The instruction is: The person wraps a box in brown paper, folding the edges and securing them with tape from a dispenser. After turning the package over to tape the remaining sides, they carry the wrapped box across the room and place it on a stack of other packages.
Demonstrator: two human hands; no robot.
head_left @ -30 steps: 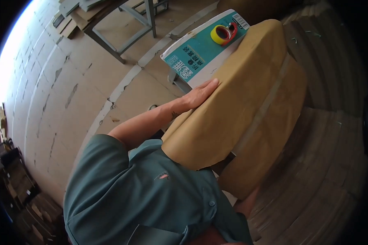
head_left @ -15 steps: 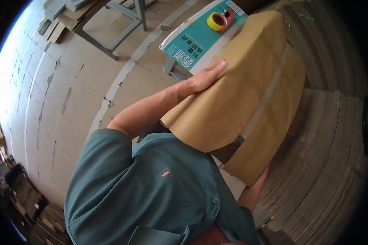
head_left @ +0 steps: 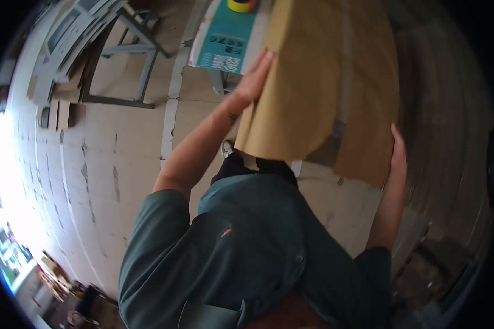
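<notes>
Brown paper wrap (head_left: 302, 82) is up in front of the person, between both hands, far end cut off by the frame. Pale strip (head_left: 346, 55) runs lengthwise down it; at the near end the paper edges part around a dark gap. Can't tell if anything supports it underneath. Left hand (head_left: 254, 81) lies along its left edge, fingers together and pointing away from the body; can't tell how far they wrap under. Right hand (head_left: 399, 153) is against the right edge near the close end, fingertips pointing away; grip also unclear, part of the hand is hidden. Just left of the wrap: teal-and-white carton (head_left: 228, 37), near end sticking out past the leg of a grey bench (head_left: 218, 81). Yellow-and-red tape roll (head_left: 241, 5) on the carton, toward its far end, partly out of frame. Farther left, flat panels (head_left: 74, 38) piled on a second grey-framed bench (head_left: 148, 77). Right of the wrap, brown layered stack (head_left: 444, 104), blurred. Below: green shirt (head_left: 258, 219), one shoe (head_left: 227, 148) on the floor (head_left: 142, 142).
</notes>
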